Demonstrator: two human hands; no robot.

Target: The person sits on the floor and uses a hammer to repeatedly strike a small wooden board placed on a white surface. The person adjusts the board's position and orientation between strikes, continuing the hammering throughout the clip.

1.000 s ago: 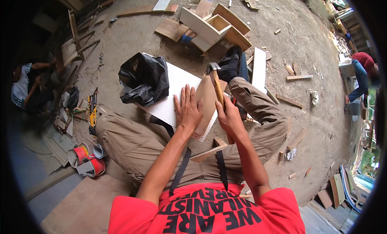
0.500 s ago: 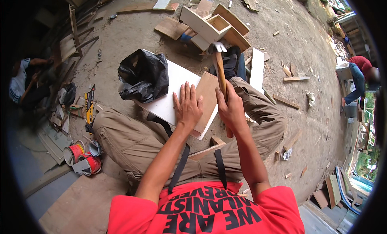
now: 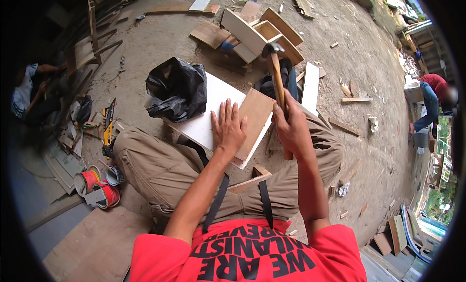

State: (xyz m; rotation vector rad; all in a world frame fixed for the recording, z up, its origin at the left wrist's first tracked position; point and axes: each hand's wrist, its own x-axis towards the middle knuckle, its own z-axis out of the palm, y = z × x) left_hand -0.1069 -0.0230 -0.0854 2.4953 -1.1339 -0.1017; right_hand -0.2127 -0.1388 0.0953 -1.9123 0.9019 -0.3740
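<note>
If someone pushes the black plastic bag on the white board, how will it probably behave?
The black bag looks crumpled and slack, so it would probably deform rather than slide stiffly. It bulges, so something is likely inside, adding weight. Lying on the smooth white board, it may slip fairly easily.

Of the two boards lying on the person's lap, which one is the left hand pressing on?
The left hand presses flat on the brown board, which lies on top of the larger white board; the white one reaches toward the black bag.
</note>
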